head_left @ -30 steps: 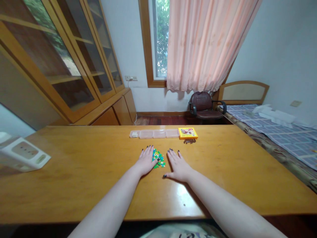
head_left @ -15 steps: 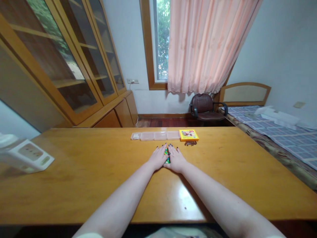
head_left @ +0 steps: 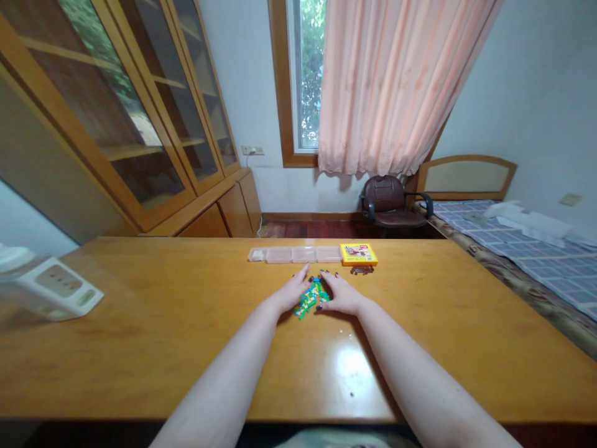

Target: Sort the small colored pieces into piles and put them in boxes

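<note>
A loose pile of small green, blue, yellow and white pieces (head_left: 308, 298) lies on the wooden table (head_left: 186, 348) between my hands. My left hand (head_left: 295, 292) curves along the pile's left side, its fingers apart. On the right, my right hand (head_left: 341, 294) arches at the pile's edge with thumb and fingers spread. Neither hand grips anything that I can see. Beyond the hands stand a row of clear plastic trays (head_left: 304, 254) and a yellow box (head_left: 359, 254). A small heap of brown pieces (head_left: 362, 270) sits just in front of that box.
A white plastic container (head_left: 56, 286) stands at the table's left. Behind the table are a brown armchair (head_left: 390, 202), a bed (head_left: 522, 230) and a glass-door cabinet (head_left: 153, 143). A tiny dark speck (head_left: 351, 394) lies near the front edge.
My hands have moved apart from lying flat close together over the coloured pieces. More of the pile now shows, spread between them.
</note>
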A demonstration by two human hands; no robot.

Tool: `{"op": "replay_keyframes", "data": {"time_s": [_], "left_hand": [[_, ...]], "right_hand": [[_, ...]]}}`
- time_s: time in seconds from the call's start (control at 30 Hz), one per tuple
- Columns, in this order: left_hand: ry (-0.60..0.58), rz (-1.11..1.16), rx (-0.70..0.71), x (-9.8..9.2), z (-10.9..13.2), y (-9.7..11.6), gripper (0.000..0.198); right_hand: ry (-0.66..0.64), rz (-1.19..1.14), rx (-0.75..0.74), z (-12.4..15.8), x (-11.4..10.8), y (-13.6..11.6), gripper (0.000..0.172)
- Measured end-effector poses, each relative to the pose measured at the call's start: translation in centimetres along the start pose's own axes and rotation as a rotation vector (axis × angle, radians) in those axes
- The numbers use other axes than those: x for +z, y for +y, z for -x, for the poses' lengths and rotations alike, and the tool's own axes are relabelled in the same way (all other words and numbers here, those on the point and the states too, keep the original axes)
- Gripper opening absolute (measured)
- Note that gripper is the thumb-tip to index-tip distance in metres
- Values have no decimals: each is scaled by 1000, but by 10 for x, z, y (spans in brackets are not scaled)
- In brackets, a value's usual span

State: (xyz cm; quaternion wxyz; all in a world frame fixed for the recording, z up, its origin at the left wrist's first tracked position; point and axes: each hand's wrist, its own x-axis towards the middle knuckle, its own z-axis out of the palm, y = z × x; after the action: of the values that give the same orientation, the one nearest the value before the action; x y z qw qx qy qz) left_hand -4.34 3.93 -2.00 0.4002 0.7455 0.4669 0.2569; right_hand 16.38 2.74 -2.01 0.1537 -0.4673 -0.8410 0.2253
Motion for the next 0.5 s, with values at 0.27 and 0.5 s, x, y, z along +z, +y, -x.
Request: {"op": "replay_keyframes", "data": {"time_s": [0.27, 0.5], "left_hand": [[-176, -639, 55, -8, 37, 4, 108], [-149, -626, 84, 10, 0, 11, 91]], "right_hand": [[8, 1, -23, 6, -2, 3, 109], [96, -112, 8, 5, -8, 10, 67]]}}
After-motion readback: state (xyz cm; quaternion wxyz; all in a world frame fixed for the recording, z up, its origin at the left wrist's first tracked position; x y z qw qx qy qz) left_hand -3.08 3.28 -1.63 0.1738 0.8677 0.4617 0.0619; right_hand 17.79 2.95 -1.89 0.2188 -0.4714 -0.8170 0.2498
